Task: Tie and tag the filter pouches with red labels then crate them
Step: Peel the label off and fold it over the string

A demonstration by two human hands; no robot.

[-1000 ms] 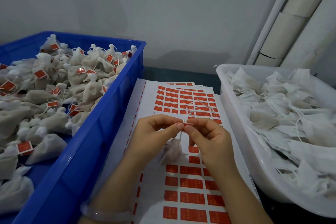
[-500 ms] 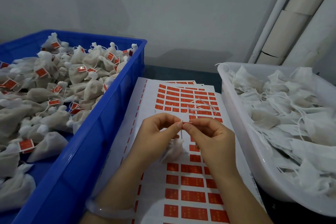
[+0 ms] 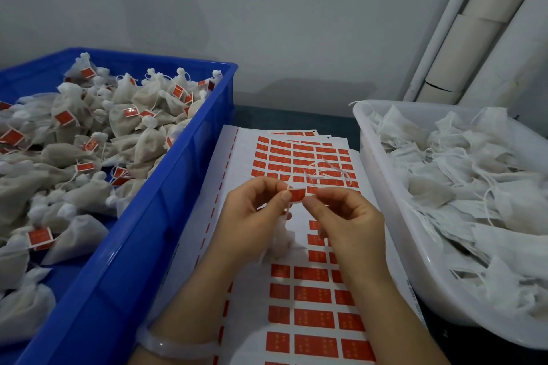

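Observation:
My left hand (image 3: 253,216) and my right hand (image 3: 347,221) meet over the sticker sheet (image 3: 311,290). Between their fingertips they pinch a small red label (image 3: 297,195) folded onto a white string. A tied filter pouch (image 3: 281,241) hangs from that string below my left hand, partly hidden by the palm. The string's loose loops (image 3: 329,172) stick up behind my fingers. On the left the blue crate (image 3: 142,234) is filled with tied pouches carrying red labels.
A white tub (image 3: 382,187) on the right holds a heap of untied pouches with loose strings. Several label sheets are stacked under my hands between the two containers. Grey wall and white pipes (image 3: 444,38) stand behind.
The red label now shows flat between my fingertips, where before only its edge was visible. My hands stayed in the same place above the sheet.

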